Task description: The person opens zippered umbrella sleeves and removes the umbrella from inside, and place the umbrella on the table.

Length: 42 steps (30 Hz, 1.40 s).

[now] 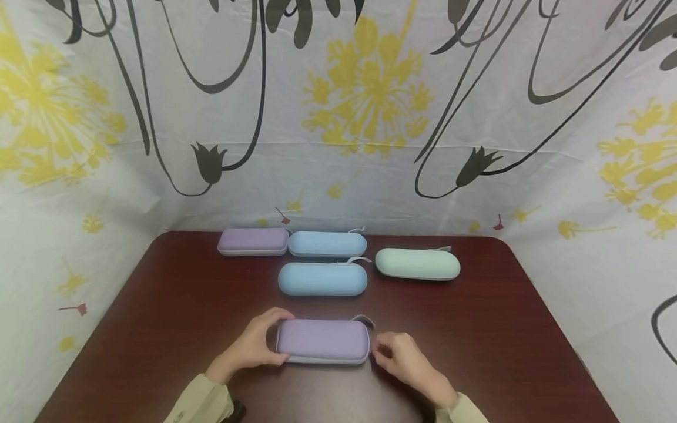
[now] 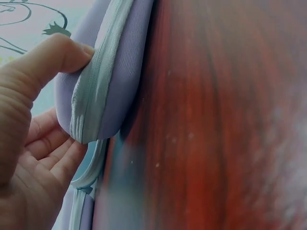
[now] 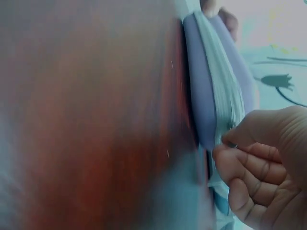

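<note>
A purple zippered case (image 1: pixel 324 339) lies near the front of the table. My left hand (image 1: pixel 252 345) grips its left end, with the thumb on the near side and the fingers on the far side. In the left wrist view the thumb presses beside the pale zipper band (image 2: pixel 103 72). At the right end is my right hand (image 1: pixel 403 357), its thumb and forefinger pinching the small metal zipper pull (image 3: pixel 231 143). The zipper looks closed along the visible side. A wrist strap loop (image 1: pixel 364 320) stands up at the case's far right corner.
Behind it lies a blue case (image 1: pixel 322 279), with another blue case (image 1: pixel 327 244) and a purple case (image 1: pixel 254 241) farther back. A mint green case (image 1: pixel 418 264) lies at the back right. Patterned cloth (image 1: pixel 344 194) surrounds the dark wooden table (image 1: pixel 476 329).
</note>
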Each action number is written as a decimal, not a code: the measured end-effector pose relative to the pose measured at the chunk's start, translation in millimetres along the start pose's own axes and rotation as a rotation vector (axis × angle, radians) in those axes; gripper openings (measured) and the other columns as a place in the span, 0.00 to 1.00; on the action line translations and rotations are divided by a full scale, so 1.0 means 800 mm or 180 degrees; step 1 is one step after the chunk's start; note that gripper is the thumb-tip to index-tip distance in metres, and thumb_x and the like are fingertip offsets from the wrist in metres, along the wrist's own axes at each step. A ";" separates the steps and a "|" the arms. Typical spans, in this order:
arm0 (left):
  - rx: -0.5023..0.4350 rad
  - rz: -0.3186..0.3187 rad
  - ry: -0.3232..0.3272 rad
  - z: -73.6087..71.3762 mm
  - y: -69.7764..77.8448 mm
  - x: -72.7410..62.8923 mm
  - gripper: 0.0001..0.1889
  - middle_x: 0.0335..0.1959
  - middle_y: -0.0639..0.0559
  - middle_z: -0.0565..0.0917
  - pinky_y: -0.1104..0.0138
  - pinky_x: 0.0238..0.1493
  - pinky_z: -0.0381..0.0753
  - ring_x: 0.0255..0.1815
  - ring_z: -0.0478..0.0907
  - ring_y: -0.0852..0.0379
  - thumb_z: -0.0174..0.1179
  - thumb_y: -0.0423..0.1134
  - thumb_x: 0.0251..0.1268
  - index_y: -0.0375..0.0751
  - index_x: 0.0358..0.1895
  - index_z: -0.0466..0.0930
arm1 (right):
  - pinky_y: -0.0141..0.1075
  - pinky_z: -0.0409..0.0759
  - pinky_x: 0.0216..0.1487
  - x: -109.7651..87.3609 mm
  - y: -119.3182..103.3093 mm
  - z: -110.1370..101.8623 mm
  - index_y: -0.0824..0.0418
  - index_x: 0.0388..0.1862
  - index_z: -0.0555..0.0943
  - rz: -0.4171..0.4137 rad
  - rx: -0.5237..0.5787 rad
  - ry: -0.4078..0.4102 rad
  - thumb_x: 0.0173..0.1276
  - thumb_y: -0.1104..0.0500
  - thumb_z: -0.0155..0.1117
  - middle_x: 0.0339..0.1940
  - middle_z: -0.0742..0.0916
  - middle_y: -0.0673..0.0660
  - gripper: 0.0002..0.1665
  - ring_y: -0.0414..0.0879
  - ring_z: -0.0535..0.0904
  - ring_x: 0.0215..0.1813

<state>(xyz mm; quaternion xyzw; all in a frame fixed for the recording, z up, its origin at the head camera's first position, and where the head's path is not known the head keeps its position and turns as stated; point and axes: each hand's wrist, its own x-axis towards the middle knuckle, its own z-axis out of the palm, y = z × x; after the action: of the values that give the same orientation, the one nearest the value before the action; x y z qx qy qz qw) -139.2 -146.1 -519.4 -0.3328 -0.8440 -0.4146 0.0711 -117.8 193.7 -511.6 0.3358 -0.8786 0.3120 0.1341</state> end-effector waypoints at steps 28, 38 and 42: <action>0.0225 -0.0274 0.0437 0.018 0.020 -0.013 0.37 0.45 0.53 0.78 0.61 0.45 0.77 0.45 0.75 0.57 0.77 0.36 0.23 0.35 0.48 0.76 | 0.19 0.63 0.21 -0.006 -0.035 0.011 0.51 0.15 0.73 0.0278 -0.0331 0.0361 0.37 0.71 0.69 0.15 0.74 0.39 0.17 0.28 0.64 0.20; 0.0291 -0.0366 0.0602 0.027 0.032 -0.017 0.37 0.43 0.53 0.78 0.62 0.44 0.77 0.44 0.75 0.58 0.78 0.36 0.19 0.35 0.46 0.76 | 0.20 0.66 0.22 -0.004 -0.046 0.017 0.53 0.16 0.76 0.0317 -0.0300 0.0500 0.36 0.72 0.69 0.16 0.77 0.42 0.16 0.28 0.68 0.21; 0.0309 -0.0459 0.0647 0.031 0.040 -0.019 0.37 0.42 0.52 0.78 0.61 0.43 0.78 0.44 0.75 0.58 0.78 0.35 0.17 0.34 0.46 0.76 | 0.20 0.67 0.22 -0.004 -0.048 0.021 0.54 0.16 0.76 0.0268 -0.0252 0.0482 0.37 0.72 0.69 0.17 0.78 0.43 0.15 0.29 0.69 0.21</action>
<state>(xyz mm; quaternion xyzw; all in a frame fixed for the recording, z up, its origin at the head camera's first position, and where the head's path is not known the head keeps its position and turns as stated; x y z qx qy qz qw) -103.8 -121.7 -520.7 -0.2237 -0.8732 -0.4089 0.1423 -90.4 162.4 -508.1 0.2685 -0.8909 0.3069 0.2000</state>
